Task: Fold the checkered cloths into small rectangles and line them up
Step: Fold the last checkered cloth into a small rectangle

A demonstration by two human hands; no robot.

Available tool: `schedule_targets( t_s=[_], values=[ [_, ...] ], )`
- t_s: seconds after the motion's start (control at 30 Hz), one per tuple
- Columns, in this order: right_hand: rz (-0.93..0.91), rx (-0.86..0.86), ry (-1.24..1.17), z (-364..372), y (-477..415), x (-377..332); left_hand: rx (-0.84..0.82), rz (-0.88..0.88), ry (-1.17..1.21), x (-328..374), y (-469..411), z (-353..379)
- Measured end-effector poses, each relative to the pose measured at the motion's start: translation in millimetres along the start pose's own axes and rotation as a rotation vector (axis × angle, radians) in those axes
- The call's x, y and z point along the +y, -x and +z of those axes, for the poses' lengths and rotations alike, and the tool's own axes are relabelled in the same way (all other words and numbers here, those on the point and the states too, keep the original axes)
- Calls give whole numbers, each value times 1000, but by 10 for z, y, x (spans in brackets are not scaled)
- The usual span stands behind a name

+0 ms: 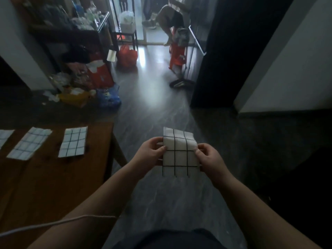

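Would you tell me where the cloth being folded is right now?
The cloth in hand is centre frame, held above the floor between the left hand and right hand, right of the wooden table.

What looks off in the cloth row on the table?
The middle folded cloth lies skewed, tilted against the straighter black-grid cloth beside it on the table. A third is cut off at the frame edge.

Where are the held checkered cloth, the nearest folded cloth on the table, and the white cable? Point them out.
held checkered cloth (179,157): head view, middle of its front face.
nearest folded cloth (73,142): head view, centre of its top.
white cable (53,224): head view, mid-length over the table.
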State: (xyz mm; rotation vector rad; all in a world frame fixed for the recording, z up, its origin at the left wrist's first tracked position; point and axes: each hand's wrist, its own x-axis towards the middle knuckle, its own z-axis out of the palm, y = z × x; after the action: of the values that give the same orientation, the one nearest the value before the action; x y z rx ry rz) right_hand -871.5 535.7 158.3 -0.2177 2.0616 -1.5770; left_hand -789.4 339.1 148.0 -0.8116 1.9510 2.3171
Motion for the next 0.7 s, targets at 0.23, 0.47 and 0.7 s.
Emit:
schedule_targets(
  t_s=[0.23,0.47,0.7],
  values=[
    [-35,-12,-80,-39,-1339,-272,21,-34,-8,375,-1129,-117],
    [-146,-76,111,-209,-3086,-621,149,-16,-17,888,-2618,-170],
    [-154,-309,104,13,-4653,-1417,304,-26,21,1552,-3712,-532]
  ],
)
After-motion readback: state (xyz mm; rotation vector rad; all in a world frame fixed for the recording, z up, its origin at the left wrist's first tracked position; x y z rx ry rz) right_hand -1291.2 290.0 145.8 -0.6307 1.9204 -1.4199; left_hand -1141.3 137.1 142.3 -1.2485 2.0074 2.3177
